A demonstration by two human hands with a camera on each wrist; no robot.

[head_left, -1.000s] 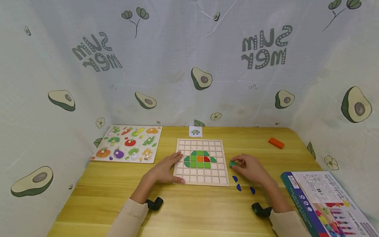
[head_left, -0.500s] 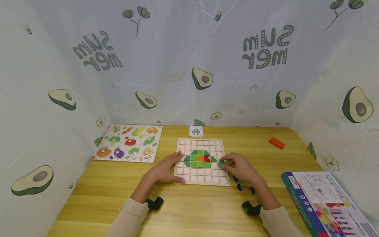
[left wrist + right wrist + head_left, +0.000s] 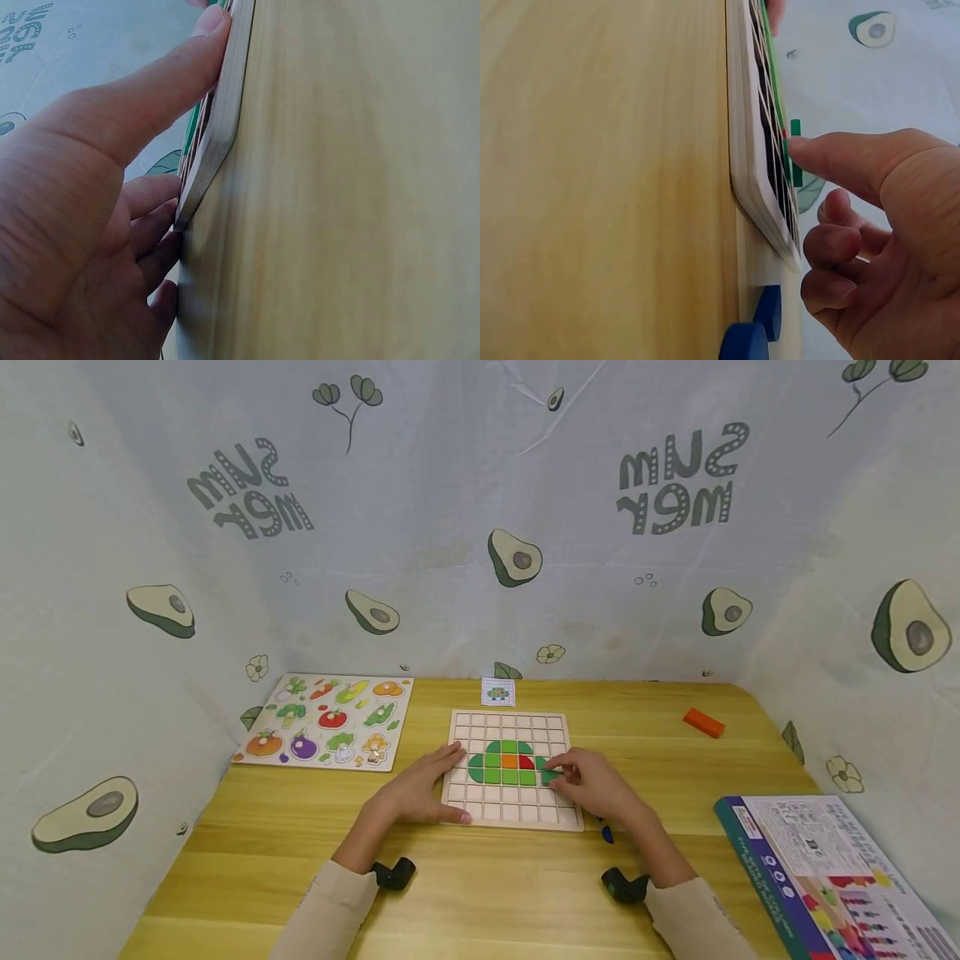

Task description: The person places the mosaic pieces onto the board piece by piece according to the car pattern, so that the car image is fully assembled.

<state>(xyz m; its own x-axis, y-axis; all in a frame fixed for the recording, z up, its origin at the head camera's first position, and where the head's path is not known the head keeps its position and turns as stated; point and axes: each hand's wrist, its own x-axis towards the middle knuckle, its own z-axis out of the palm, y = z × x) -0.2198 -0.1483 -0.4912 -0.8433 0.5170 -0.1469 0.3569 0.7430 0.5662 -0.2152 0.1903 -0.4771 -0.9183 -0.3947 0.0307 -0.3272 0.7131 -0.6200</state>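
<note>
A wooden grid board [image 3: 472,810] lies in front of me, with green, orange and red tiles [image 3: 510,762] in a rounded shape at its middle. My left hand [image 3: 420,785] rests at the board's left side, fingers spread along the edge and thumb on the near left corner. At the board's right side my right hand [image 3: 596,785] pinches a dark green tile [image 3: 550,775] just right of the shape. In the right wrist view this green tile [image 3: 797,176] stands upright at the thumb tip. Blue half-round pieces [image 3: 607,834] lie partly hidden below the right hand.
Behind the board lies a small pattern card [image 3: 498,692]. A vegetable puzzle board [image 3: 322,722] is at the back left. An orange block [image 3: 703,722] sits at the back right, and a printed box [image 3: 832,868] at the front right. A patterned cloth surrounds the table.
From the right of the board, my right hand has moved left over it, carrying the dark green tile up beside the shape. The left hand has stayed in place on the board.
</note>
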